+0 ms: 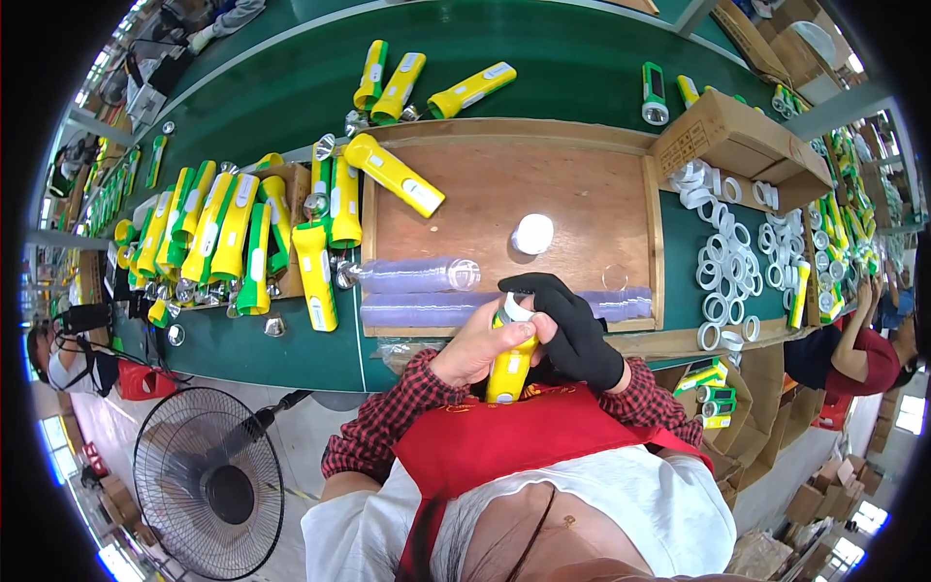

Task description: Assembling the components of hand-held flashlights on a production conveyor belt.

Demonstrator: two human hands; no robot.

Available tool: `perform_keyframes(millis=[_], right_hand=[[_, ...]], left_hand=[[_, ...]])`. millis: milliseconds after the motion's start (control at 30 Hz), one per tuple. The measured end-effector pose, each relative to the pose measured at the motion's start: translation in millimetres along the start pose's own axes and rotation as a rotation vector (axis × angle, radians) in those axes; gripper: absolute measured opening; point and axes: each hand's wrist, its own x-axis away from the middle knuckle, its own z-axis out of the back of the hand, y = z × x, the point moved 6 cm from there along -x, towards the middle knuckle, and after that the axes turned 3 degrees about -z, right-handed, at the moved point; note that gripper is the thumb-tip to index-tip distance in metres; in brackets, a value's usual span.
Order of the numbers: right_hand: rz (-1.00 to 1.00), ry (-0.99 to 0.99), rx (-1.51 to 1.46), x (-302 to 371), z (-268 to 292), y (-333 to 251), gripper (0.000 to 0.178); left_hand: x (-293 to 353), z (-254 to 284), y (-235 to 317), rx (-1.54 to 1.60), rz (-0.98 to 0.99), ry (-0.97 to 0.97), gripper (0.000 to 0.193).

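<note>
Close to my chest, my bare left hand is wrapped round a yellow flashlight, its head end pointing away from me. My right hand, in a black glove, curls over that head end. Between its fingers shows a white plastic ring, at the flashlight's rim; whether it is seated there I cannot tell. Just beyond my hands lies a wooden tray. In it are two rows of stacked clear lenses, a round white piece and a yellow flashlight near the left wall.
Many yellow-green flashlights with loose reflectors crowd the left of the green table. White rings are heaped at right by a cardboard box. Several flashlights lie beyond the tray. A fan stands at lower left; co-workers sit on both sides.
</note>
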Motion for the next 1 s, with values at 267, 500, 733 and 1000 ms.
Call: perform_keyframes(millis=[267, 500, 733, 1000], right_hand=[[0.137, -0.094, 0.196, 7.1, -12.1, -5.2, 0.021], [0.170, 0.034, 0.325, 3.7, -4.3, -5.2, 0.037], [-0.041, 0.313, 0.054, -20.4, 44.7, -15.3, 0.029], [0.191, 0.252, -0.236, -18.0, 45.1, -15.2, 0.035]], left_hand=[[2.2, 9.7, -14.4, -0.107, -0.077, -0.074, 0.069], [-4.5, 32.0, -24.8, -0.098, 0.024, 0.026, 0.070], [-3.5, -23.9, 29.7, -0.690, 0.037, 0.014, 0.052], [-4.9, -41.3, 14.5, -0.013, 0.260, -0.327, 0.036]])
